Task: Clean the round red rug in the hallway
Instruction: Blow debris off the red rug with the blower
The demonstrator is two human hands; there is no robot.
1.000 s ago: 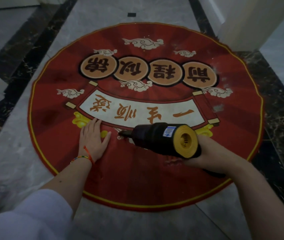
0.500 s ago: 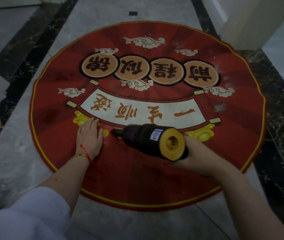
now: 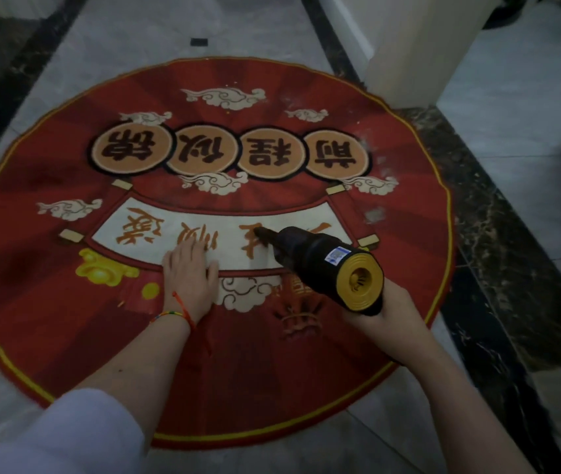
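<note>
1. both hands now sit higher on the round red rug [image 3: 67, 302], which fills the frame centre, on the white scroll band.
2. left hand [image 3: 190, 271] presses flat, fingers straight; if it lifts, the rug may bunch.
3. right hand [image 3: 383, 311] grips the handheld vacuum [image 3: 323, 265]; its nozzle may miss the grey lint patch [image 3: 374, 213] at right.

A round red rug [image 3: 67, 319] lies on a pale marble floor [image 3: 511, 131]. The left hand [image 3: 190, 278] rests flat, fingers straight, on the near edge of the rug's cream scroll banner [image 3: 156, 230]. The right hand [image 3: 385, 309] grips a black handheld vacuum [image 3: 320, 261] with a yellow rear cap, its nozzle touching the banner to the right of the left hand. A white pillar [image 3: 419, 46] stands far right
</note>
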